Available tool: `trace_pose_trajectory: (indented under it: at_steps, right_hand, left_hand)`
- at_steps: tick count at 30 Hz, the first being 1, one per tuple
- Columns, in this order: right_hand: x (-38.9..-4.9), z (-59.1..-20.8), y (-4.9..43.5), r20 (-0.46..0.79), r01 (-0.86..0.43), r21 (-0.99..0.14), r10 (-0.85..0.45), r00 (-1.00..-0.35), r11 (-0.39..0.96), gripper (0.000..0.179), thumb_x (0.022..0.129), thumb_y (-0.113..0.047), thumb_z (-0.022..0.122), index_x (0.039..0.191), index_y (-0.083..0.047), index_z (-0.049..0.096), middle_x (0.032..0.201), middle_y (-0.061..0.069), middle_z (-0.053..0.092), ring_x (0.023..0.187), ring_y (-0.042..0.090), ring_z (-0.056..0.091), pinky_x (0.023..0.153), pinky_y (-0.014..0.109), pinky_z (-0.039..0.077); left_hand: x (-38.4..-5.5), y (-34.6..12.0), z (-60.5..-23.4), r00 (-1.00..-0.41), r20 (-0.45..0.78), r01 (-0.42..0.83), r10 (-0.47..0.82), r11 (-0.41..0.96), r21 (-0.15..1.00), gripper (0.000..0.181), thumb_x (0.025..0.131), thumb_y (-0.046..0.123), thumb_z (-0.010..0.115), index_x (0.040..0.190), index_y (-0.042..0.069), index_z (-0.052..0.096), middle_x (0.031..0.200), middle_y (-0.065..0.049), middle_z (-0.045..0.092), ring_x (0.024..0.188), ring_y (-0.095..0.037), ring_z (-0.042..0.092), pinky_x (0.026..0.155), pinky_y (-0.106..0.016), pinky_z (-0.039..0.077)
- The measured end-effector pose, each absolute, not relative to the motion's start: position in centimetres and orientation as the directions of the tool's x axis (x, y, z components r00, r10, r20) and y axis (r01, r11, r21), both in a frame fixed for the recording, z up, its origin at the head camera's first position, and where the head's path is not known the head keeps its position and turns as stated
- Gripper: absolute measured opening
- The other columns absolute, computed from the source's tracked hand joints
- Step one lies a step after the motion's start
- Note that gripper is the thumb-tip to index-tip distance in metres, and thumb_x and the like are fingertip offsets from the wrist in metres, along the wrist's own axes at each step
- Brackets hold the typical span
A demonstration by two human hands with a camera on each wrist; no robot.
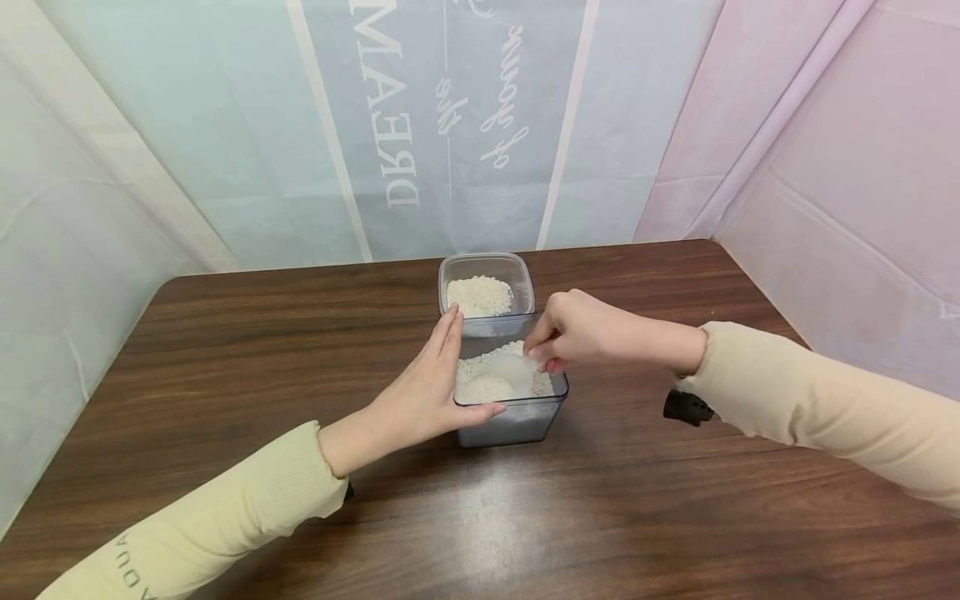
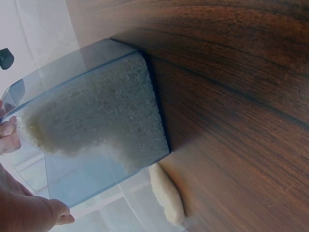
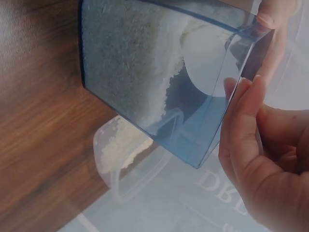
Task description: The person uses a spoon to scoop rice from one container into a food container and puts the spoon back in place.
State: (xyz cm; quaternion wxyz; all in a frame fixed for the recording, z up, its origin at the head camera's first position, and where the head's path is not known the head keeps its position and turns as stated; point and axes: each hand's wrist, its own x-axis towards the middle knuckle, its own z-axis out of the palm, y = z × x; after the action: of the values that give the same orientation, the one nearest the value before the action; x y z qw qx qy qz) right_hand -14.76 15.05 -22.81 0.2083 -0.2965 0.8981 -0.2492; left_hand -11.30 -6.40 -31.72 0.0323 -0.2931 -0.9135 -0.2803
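Note:
A deep bluish clear bin [image 1: 507, 427] stands on the table, part-filled with white rice [image 2: 111, 106]. My left hand [image 1: 417, 392] rests against its left side, fingers stretched along the rim and thumb lying over the front edge. Over the bin's right part, my right hand [image 1: 573, 333] pinches a translucent white scoop [image 3: 205, 58] between thumb and curled fingers. The rounded body of the scoop dips into the rice inside the bin. In the right wrist view, my right fingers [image 3: 246, 111] overlap the bin's rim.
Right behind the bin is a smaller clear plastic container [image 1: 522, 279] with a heap of rice in it. The brown wooden table [image 1: 285, 350] spreads to both sides. A printed cloth [image 1: 465, 183] hangs behind the table's far edge, with pale cloth walls either side.

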Motion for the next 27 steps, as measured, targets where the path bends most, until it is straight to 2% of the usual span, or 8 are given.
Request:
trace_pose_trajectory:
  at_steps: [6, 13, 22, 27]
  right_hand:
    - [-15.00, -22.78, 15.36, -0.318, -0.283, -0.640, -0.581, -0.749, 0.715, 0.015, 0.082, 0.001, 0.061, 0.092, 0.006, 0.070, 0.082, 0.009, 0.069, 0.058, 0.007, 0.061, 0.063, 0.026, 0.053]
    - [-15.24, -22.87, 15.52, -0.389, -0.122, -0.713, -0.534, -0.751, 0.691, 0.019, 0.084, 0.003, 0.059, 0.097, 0.013, 0.065, 0.077, 0.016, 0.068, 0.059, 0.008, 0.061, 0.067, 0.030, 0.054]
    - [-15.25, -23.04, 15.46, -0.430, 0.040, -0.768, -0.467, -0.773, 0.640, 0.022, 0.085, 0.004, 0.056, 0.103, 0.017, 0.061, 0.070, 0.013, 0.067, 0.059, 0.008, 0.060, 0.065, 0.027, 0.054]
    - [-15.30, -23.08, 15.69, -0.433, 0.074, -0.778, -0.448, -0.782, 0.624, 0.023, 0.085, 0.005, 0.055, 0.104, 0.018, 0.060, 0.070, 0.012, 0.067, 0.059, 0.008, 0.059, 0.063, 0.025, 0.053]
  left_hand:
    - [-11.29, -6.38, -31.72, -0.827, 0.227, 0.553, 0.515, 0.670, 0.496, 0.111, 0.073, 0.056, 0.065, 0.143, -0.007, 0.006, 0.150, -0.019, 0.003, 0.138, -0.022, 0.007, 0.107, -0.035, 0.023]
    - [-11.29, -6.38, -31.76, -0.827, 0.227, 0.553, 0.514, 0.672, 0.493, 0.111, 0.073, 0.056, 0.065, 0.143, -0.007, 0.006, 0.150, -0.018, 0.002, 0.138, -0.021, 0.007, 0.107, -0.036, 0.023]
    - [-11.31, -6.38, -31.70, -0.831, 0.220, 0.547, 0.512, 0.679, 0.489, 0.110, 0.074, 0.057, 0.064, 0.143, -0.007, 0.006, 0.150, -0.018, 0.002, 0.138, -0.021, 0.006, 0.108, -0.035, 0.022]
    - [-11.30, -6.36, -31.70, -0.831, 0.223, 0.548, 0.510, 0.678, 0.489, 0.110, 0.074, 0.057, 0.064, 0.143, -0.007, 0.007, 0.150, -0.018, 0.003, 0.138, -0.021, 0.007, 0.107, -0.035, 0.023]
